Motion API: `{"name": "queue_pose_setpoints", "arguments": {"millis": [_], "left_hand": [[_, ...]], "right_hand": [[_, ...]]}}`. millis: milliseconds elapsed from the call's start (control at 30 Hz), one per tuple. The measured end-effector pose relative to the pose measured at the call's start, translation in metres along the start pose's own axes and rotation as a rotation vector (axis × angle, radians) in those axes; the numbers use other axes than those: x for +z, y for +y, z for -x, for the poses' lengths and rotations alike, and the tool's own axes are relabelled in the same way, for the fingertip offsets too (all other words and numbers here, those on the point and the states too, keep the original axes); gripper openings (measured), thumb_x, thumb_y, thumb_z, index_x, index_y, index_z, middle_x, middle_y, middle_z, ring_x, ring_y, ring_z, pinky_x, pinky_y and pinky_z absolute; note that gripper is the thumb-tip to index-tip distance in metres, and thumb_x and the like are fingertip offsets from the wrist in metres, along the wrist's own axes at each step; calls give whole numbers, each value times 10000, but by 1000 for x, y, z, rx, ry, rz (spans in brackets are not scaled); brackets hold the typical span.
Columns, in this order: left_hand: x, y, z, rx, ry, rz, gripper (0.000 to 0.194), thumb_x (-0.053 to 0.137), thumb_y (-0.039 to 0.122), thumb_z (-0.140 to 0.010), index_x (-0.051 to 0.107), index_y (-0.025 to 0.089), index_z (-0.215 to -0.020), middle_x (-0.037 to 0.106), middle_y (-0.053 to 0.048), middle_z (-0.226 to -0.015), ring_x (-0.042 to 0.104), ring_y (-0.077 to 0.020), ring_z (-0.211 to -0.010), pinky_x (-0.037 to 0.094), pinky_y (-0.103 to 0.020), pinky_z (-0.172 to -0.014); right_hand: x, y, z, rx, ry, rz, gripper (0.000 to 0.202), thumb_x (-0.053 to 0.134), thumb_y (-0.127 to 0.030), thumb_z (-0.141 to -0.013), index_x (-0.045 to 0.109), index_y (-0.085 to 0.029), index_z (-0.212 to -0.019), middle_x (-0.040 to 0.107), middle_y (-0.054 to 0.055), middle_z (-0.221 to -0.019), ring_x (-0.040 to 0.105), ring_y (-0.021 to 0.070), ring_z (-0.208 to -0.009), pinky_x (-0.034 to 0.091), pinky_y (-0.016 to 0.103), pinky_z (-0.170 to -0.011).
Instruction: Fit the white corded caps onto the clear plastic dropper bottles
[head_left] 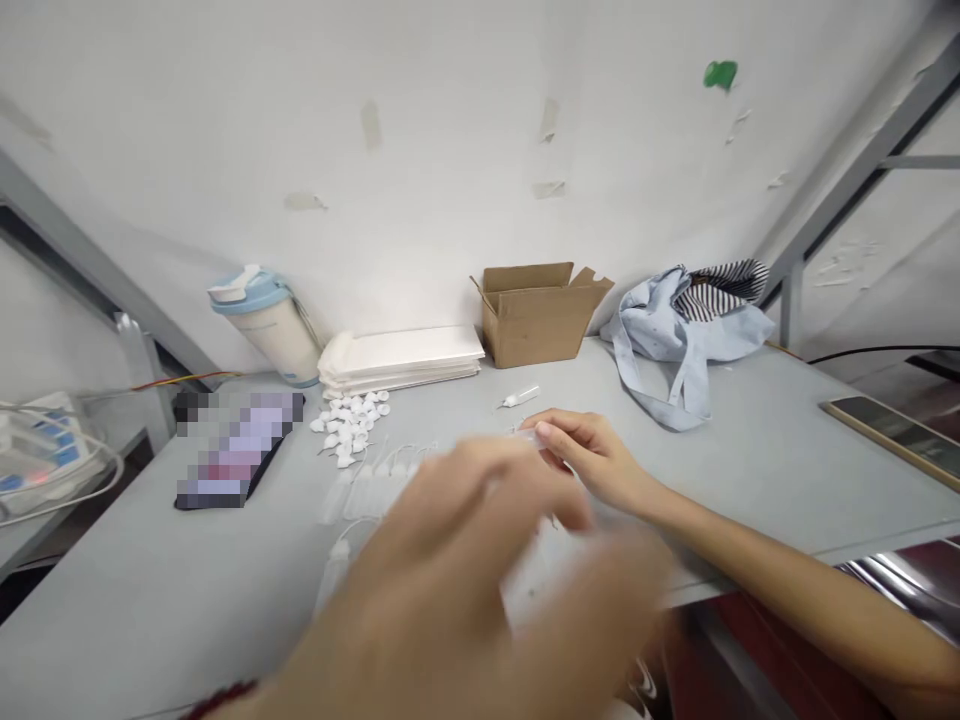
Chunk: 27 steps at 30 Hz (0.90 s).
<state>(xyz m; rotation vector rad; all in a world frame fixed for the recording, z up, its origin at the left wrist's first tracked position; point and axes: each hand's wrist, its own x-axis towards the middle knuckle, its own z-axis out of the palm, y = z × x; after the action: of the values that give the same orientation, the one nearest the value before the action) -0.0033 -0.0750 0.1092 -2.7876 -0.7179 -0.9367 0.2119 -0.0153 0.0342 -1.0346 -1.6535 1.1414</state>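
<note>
My left hand [465, 560] is raised close to the camera and smeared by motion. Its fingers bend to the right, and I cannot tell whether anything is in them. Behind it, my right hand [592, 455] rests near the tabletop with thumb and finger pinched together. A bit of something clear shows at those fingertips, too small to name. Just beyond lies a small clear tube with a white tip [519, 397]. Several clear tubes with thin white tails [375, 490] lie in rows, partly hidden by my left hand. A pile of small white caps [349, 425] is behind them.
At the back stand a blue-lidded tumbler [266, 325], a white stack of flat packets [405, 355] and an open cardboard box [540, 315]. A light blue cloth bag [667, 340] slumps at right. Phones lie left [244, 450] and right [892, 435] on the grey table [112, 600].
</note>
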Motion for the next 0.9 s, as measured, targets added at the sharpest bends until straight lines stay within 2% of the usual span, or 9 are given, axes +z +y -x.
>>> {"name": "queue_pose_setpoints", "arguments": {"millis": [33,100,233,333,467,567,667,767,900], "left_hand": [[-2,-11,-18,-67,-24,41,225,416,156,-908,616,240,-967,657,-38,-874,606,-212,-825,549,-354,-674],[5,-38,-33,-161,-93,63,158,479,215,-908,599,202,-1010,657,-47,-894,602,-220,-847,538,-359,-682],[38,-80,-16,-333,-345,315,201,550,361,-898,609,229,-1039,660,-22,-974,606,-183,-891,512,-249,-600],[53,-84,-4,-348,-343,418,170,498,314,-926,629,209,-895,657,-7,-861,597,-156,-810,465,-206,-541],[58,-74,1,-344,-285,424,164,496,285,-920,604,192,-838,627,-3,-802,574,-147,-755,459,-221,-559],[59,-70,4,-282,-256,395,150,483,258,-924,586,185,-842,610,-6,-789,554,-151,-753,470,-260,-627],[63,-68,8,-143,-167,287,135,475,195,-921,563,158,-826,578,-29,-746,515,-172,-742,457,-294,-634],[68,-63,10,70,-67,-18,197,466,130,-903,541,154,-722,519,-29,-641,471,-186,-666,418,-316,-575],[71,-57,9,299,-28,-382,301,470,106,-885,480,191,-596,427,7,-558,423,-171,-561,368,-322,-519]], "right_hand": [[0,0,0,-4,-3,3,359,457,-471,-913,584,-147,-826,402,-55,-504,366,76,-419,297,226,-432],[1,0,-1,-21,-8,9,372,452,-482,-912,590,-143,-844,393,-63,-488,359,75,-410,292,220,-425],[3,2,-2,-97,4,62,361,451,-458,-921,607,-140,-856,395,-69,-483,357,70,-406,297,211,-424],[4,4,-2,-173,26,182,313,457,-395,-933,633,-138,-903,446,-51,-510,400,82,-443,326,216,-446],[6,9,1,-295,34,375,274,448,-350,-943,640,-158,-980,589,11,-643,495,118,-547,398,242,-524],[8,12,2,-351,25,441,257,445,-341,-943,624,-166,-998,629,36,-719,529,135,-595,431,264,-582],[10,13,2,-296,16,395,247,429,-342,-949,604,-167,-956,561,1,-646,482,119,-551,397,250,-541],[13,13,2,-167,-5,232,271,422,-383,-951,570,-171,-870,423,-50,-557,381,92,-485,323,224,-472],[16,13,0,-1,-51,27,312,443,-446,-934,541,-175,-812,339,-77,-519,322,77,-455,270,208,-440]]}}
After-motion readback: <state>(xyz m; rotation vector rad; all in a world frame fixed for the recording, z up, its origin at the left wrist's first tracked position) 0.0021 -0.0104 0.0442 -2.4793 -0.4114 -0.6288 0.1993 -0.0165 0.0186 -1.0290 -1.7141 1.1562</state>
